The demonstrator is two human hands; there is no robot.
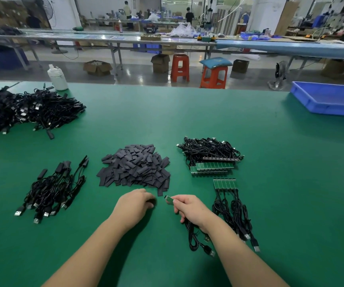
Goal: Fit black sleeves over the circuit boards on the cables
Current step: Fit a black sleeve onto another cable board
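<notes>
1. Head view: the right hand [189, 208] pinches a small green circuit board [168, 199] by its cable [196, 239], board end pointing left, just above the green surface [208, 121].
2. The left hand [134, 204], fingers curled, seems to have its grip on a black sleeve [152, 201] at the near edge of the sleeve pile [134, 166]; the fingers hide most of it.
3. To do it well, I'd squeeze the sleeve mouth open, line it up with the board's edge, then slide it on straight.
4. Sleeved cables [53, 189] lie left; unsleeved ones [229, 204] wait right.
</notes>
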